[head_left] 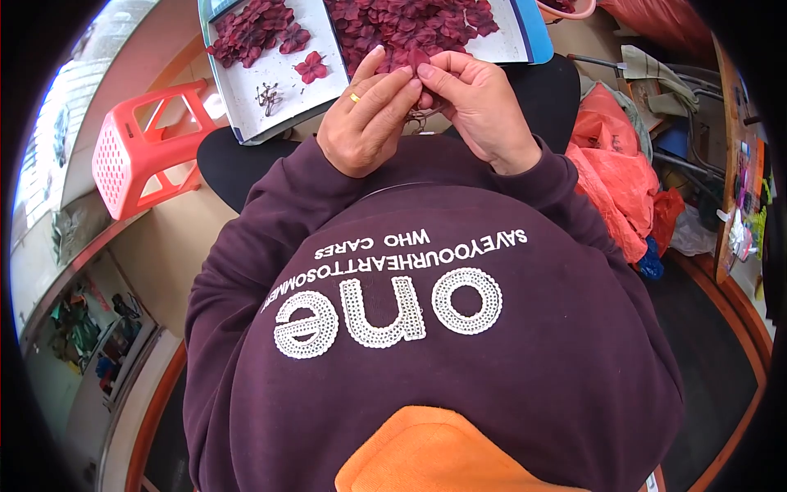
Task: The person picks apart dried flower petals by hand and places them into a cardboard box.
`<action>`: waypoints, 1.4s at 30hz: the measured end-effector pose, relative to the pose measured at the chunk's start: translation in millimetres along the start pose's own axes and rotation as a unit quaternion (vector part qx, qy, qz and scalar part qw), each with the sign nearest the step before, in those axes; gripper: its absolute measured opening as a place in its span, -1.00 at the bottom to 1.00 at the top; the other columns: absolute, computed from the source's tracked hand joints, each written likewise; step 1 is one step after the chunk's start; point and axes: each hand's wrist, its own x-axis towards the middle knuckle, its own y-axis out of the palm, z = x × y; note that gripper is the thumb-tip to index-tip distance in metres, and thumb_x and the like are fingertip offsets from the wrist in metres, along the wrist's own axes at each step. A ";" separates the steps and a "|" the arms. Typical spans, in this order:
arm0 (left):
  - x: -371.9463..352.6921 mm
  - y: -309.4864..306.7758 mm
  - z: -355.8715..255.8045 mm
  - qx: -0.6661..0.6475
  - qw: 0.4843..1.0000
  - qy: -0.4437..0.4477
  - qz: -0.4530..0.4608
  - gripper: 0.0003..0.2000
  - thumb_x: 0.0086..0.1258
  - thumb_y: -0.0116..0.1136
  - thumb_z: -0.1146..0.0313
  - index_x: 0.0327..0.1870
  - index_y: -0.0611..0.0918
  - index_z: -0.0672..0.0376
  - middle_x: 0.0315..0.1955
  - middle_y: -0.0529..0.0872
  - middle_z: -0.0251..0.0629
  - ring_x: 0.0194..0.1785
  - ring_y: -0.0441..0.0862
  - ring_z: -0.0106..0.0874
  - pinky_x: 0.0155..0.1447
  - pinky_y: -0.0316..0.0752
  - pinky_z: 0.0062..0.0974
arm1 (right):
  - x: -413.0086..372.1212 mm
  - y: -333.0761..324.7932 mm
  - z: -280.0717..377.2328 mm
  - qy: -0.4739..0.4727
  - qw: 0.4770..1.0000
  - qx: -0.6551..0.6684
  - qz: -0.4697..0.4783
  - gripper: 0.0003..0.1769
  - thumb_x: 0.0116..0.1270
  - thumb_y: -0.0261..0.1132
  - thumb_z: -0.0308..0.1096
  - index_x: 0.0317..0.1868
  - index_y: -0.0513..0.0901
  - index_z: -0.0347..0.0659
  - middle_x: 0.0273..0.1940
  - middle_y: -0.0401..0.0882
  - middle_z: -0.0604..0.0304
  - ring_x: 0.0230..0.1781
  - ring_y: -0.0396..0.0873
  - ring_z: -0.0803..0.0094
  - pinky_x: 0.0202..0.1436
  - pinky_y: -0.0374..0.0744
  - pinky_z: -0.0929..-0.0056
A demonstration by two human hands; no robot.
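Both hands meet near the top centre, close in front of the trays. My left hand (366,115), with a ring on one finger, pinches the left side of a dark red flower (417,60). From the other side, the thumb and fingertips of my right hand (484,102) grip the same flower. Thin dark stems show just beneath the fingertips. Dark red flowers (256,31) lie heaped on the white left tray (238,82), with one single flower (311,67) apart and a small bunch of stems (267,99). A larger heap (393,29) fills the right tray (515,49).
A pink plastic stool (123,160) stands at the left. Red plastic bags (611,172) lie at the right beside a metal frame (693,168). A pink basket (578,10) is at the upper right. My knees are under the trays' near edge.
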 end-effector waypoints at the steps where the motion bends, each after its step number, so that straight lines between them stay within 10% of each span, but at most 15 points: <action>1: -0.7 0.2 -0.3 -0.001 1.000 0.001 0.001 -0.70 0.01 0.20 0.71 -0.15 0.64 0.40 -0.13 0.65 -0.03 -0.19 0.63 -0.26 0.27 0.43 -0.10 | 0.1 0.4 -0.9 -0.001 1.000 0.001 -0.001 -0.91 0.35 0.20 -0.46 -0.31 0.59 -0.29 -0.45 0.56 0.24 -0.47 0.51 0.62 -0.39 0.47 0.78; 20: 1.2 -5.7 -12.6 -0.198 0.933 -0.289 -0.079 -0.80 0.10 0.16 0.72 -0.26 0.66 0.31 -0.21 0.67 -0.19 0.01 0.61 -0.25 0.10 0.49 -0.47 | -3.1 14.1 -1.9 -0.093 0.977 -0.191 0.024 -0.88 0.44 0.09 -0.41 -0.23 0.53 -0.24 -0.46 0.44 0.39 -0.53 0.27 0.73 -0.47 0.28 0.77; 42: 12.9 -13.7 5.0 -0.100 0.963 -0.249 0.001 -0.86 0.09 0.22 0.60 -0.31 0.61 0.26 -0.22 0.53 -0.26 -0.24 0.46 -0.42 -0.13 0.39 -0.58 | 2.6 15.6 -8.2 -0.182 0.940 -0.290 0.002 -0.92 0.40 0.06 -0.45 -0.20 0.45 -0.27 -0.50 0.46 0.27 -0.57 0.36 0.58 -0.52 0.41 0.62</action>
